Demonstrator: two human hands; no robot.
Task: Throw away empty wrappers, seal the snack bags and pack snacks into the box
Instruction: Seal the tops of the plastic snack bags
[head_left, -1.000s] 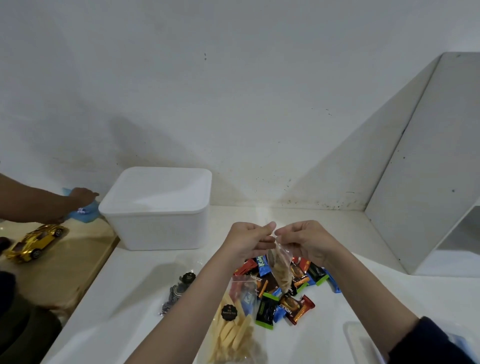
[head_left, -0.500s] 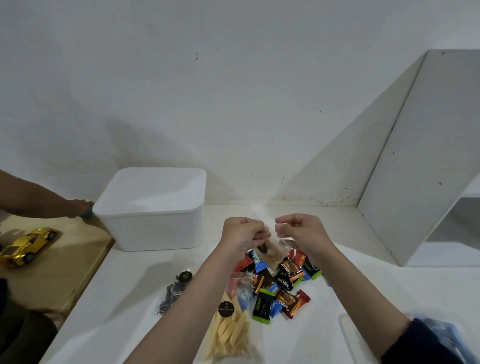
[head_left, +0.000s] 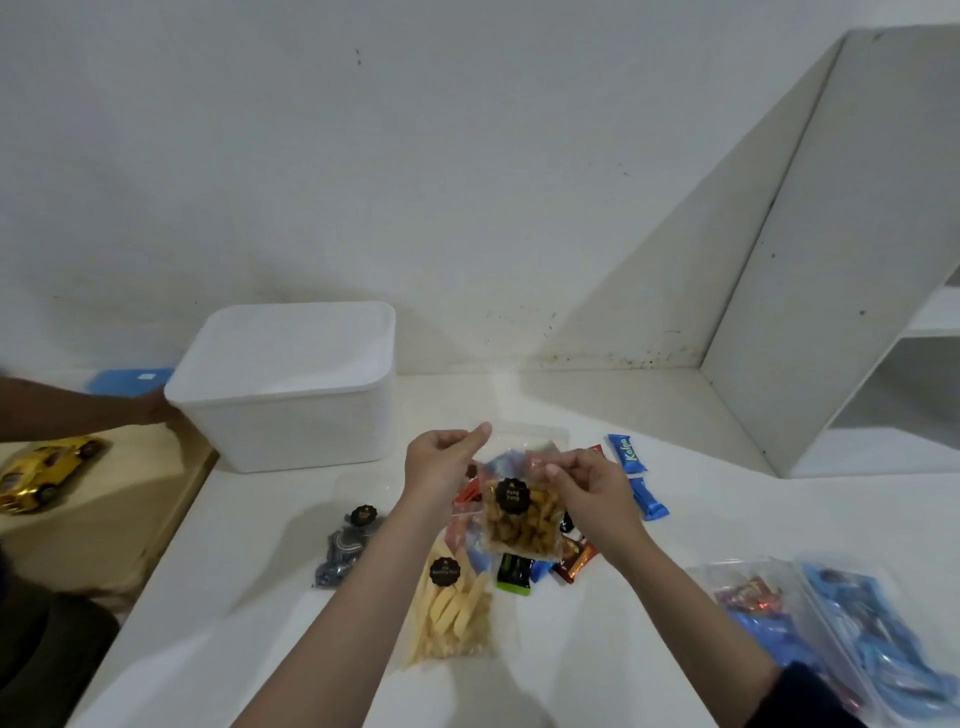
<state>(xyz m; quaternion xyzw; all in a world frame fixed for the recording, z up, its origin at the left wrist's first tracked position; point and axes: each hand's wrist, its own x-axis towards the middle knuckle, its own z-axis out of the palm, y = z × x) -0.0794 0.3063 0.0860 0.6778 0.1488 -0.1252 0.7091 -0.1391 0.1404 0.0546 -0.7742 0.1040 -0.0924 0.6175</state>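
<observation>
Left hand: pinches the snack bag top corner.
Right hand: grips the opposite edge.
Tip: run fingertips firmly along the zip, above the worktop.

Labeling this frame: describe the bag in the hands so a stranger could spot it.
Start at the white box by the wall; on the table to its right, both hands hold up a clear bag. It alone holds brown fried bits; the bag below holds pale yellow sticks.

Both forearms are bare; the left hand wears nothing, and a dark sleeve (navy, apparently) covers the right arm above the right hand.
</observation>
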